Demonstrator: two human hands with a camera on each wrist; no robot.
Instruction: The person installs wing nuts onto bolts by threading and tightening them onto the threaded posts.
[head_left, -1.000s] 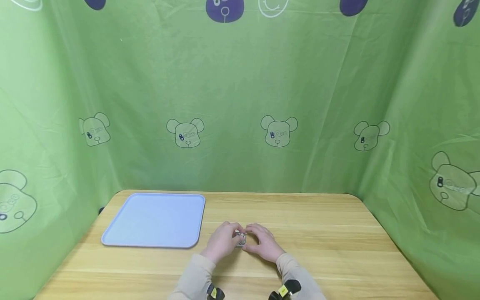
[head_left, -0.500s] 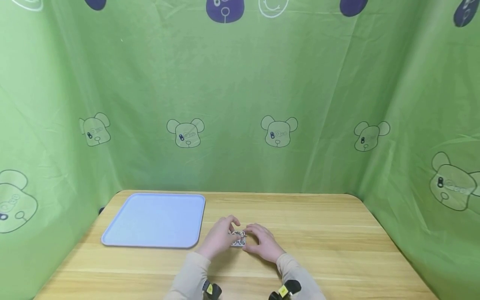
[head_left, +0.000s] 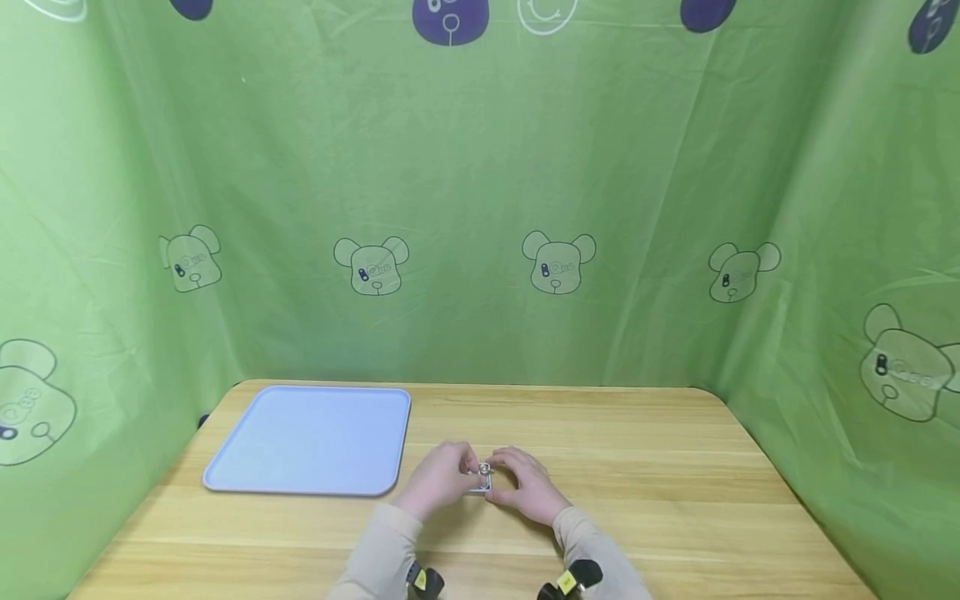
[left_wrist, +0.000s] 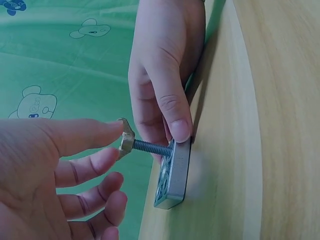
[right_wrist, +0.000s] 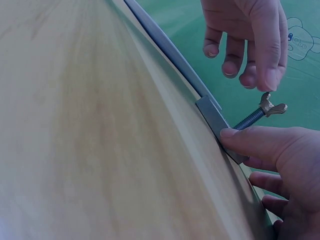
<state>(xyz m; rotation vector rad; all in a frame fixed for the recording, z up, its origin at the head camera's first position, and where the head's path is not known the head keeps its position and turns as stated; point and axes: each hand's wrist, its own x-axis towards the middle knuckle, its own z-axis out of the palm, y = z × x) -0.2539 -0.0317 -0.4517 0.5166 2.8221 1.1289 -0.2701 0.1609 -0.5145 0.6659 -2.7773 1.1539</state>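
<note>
Two hands (head_left: 437, 482) (head_left: 531, 490), metal block (left_wrist: 178, 172) between them

In the left wrist view, the right hand (left_wrist: 162, 70) covers one end of the grey block (left_wrist: 177, 172), whose details are too small to tell in the head view, where the lower edge cuts both sleeves (head_left: 381, 546).

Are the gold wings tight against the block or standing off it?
Standing off: the left wrist view shows bare thread between the gold wings and the grey block.
</note>
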